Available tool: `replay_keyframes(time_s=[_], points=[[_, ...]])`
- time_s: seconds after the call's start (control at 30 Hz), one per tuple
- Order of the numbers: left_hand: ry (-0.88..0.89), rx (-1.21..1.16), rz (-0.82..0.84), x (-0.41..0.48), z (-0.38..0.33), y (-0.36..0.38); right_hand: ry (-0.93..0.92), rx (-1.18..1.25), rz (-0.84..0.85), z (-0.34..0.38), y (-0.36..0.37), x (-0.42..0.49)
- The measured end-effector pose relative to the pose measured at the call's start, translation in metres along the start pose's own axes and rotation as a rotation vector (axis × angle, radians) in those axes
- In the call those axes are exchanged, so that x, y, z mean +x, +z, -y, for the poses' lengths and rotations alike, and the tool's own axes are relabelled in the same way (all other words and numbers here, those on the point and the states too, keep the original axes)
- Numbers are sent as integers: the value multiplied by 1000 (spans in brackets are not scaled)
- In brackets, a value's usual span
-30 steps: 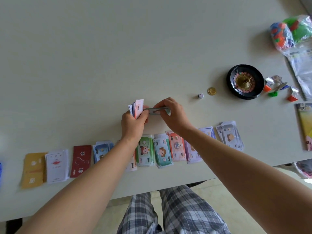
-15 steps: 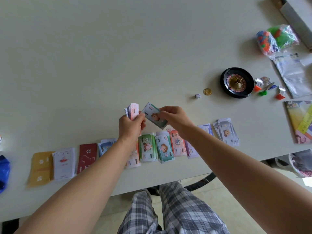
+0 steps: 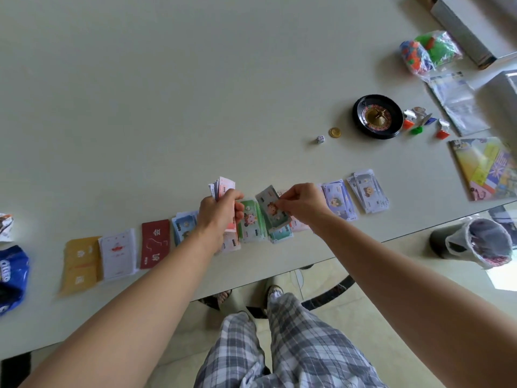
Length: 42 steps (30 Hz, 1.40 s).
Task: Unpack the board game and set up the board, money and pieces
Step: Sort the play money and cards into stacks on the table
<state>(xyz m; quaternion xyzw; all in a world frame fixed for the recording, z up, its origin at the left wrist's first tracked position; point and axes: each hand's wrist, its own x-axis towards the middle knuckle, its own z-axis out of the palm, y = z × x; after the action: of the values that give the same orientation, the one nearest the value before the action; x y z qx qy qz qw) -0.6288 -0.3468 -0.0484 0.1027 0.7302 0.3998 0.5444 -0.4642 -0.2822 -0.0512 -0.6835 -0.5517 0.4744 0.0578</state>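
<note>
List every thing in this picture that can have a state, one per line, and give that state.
left hand, grips the wad of notes
wad of notes, fanned, held upright
right hand, pinches the single note
single note, tilted, held over the money piles
money piles, sorted in a row, lying flat
bags of pieces, still bagged
roulette wheel, flat on the table

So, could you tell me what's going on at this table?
A person is sorting play money. The left hand grips a wad of bills; the right hand pinches one teal bill above the piles lined along the near edge of the table. A roulette wheel, die and coin lie farther off to the right.
</note>
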Motion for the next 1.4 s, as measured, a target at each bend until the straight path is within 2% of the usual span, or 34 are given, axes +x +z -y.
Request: replay_keyframes(time_s=[0.2, 0.3, 0.6, 0.77, 0.9, 0.97, 1.03, 1.1, 1.13, 1.2, 1.4], points=[[-20, -73, 72, -6, 12, -4, -76, -241, -237, -14, 24, -9], [-25, -77, 102, -5, 17, -6, -150, -431, -303, -16, 34, -10], [-32, -144, 207, -6, 18, -13, -205, -553, -236, -6, 39, -13], [-62, -223, 273, -9, 15, -13, -187, -729, -186, 1, 33, -14], [-17, -165, 318, -10, 16, -14, -159, -783, -189, 1, 27, -16], [3, -95, 294, -9, 17, -13, -164, -660, -221, 3, 24, -15], [-5, -48, 260, -9, 16, -11, -191, -319, -197, 10, 22, -15], [-7, -34, 266, -10, 14, -7, -187, 113, -27, 23, 16, -19], [6, -34, 276, -10, 13, -5, -160, 238, 76, 28, 13, -22], [30, -35, 300, -13, 11, -1, -108, 336, 220, 31, 10, -24], [-21, -38, 286, -12, 8, 7, -40, 509, 229, 22, 4, -19]])
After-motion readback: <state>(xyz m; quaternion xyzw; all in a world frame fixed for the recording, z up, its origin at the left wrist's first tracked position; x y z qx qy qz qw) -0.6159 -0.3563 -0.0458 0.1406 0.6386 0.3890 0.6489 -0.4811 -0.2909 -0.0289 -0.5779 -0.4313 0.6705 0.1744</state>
